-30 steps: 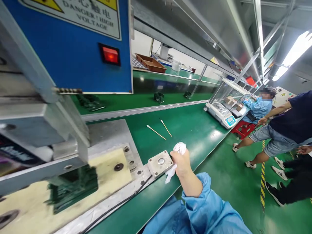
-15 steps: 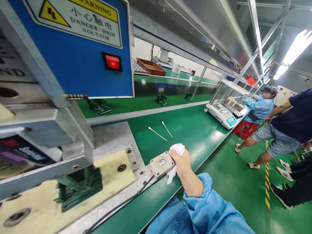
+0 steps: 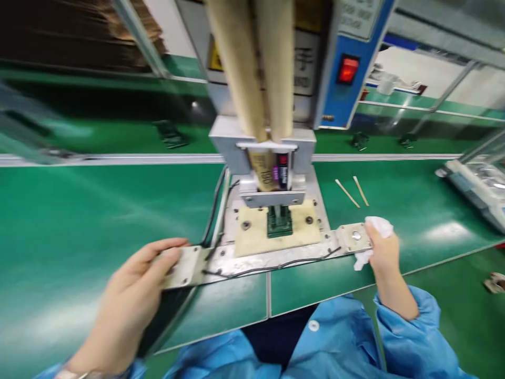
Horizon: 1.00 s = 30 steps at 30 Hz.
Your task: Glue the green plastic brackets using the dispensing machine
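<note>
Looks like a factory workshop, judging by a long green bench [image 3: 98,202] and the metal machine [image 3: 272,199] on it. Shown too by the blue control box [image 3: 333,100] with its lit red switch [image 3: 347,69] and the blue work smock [image 3: 343,337].

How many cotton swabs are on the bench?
2. One swab lies beyond the right hand, right of the machine; the second swab lies beside it, further right, not touching. Any behind the machine would be hidden.

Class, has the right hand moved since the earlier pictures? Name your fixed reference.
No. Though the view has swung, the right hand still sits at the outer end of the fixed button box, with the white cloth.
</note>
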Tool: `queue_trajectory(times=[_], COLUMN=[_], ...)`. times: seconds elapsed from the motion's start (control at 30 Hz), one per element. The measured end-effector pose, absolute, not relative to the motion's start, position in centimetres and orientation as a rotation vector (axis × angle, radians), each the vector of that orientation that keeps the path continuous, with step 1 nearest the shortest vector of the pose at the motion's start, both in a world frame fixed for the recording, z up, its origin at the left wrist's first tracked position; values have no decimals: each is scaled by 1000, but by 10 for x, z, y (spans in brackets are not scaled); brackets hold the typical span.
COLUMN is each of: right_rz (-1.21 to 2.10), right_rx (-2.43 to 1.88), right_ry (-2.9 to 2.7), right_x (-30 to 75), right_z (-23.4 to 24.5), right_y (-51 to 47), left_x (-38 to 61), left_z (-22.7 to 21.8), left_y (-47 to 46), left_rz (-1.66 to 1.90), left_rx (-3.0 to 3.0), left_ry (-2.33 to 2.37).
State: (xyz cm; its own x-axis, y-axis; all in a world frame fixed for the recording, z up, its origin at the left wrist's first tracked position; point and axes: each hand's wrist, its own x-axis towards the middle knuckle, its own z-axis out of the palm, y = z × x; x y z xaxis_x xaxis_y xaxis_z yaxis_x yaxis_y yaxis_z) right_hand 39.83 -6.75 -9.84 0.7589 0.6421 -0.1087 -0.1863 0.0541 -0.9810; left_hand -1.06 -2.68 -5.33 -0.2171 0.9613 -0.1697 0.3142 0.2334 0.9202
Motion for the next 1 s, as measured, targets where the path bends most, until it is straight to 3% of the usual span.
queue_trajectory(times=[1.0], right_rz=[606], right_rx=[-1430], right_ry=[-475], right_x=[391], right_z=[-83], right_y=[-72], left_x=[-3], left_z=[-47], left_y=[-31], left_rz=[1053], left_rx=[1130], left_ry=[1640])
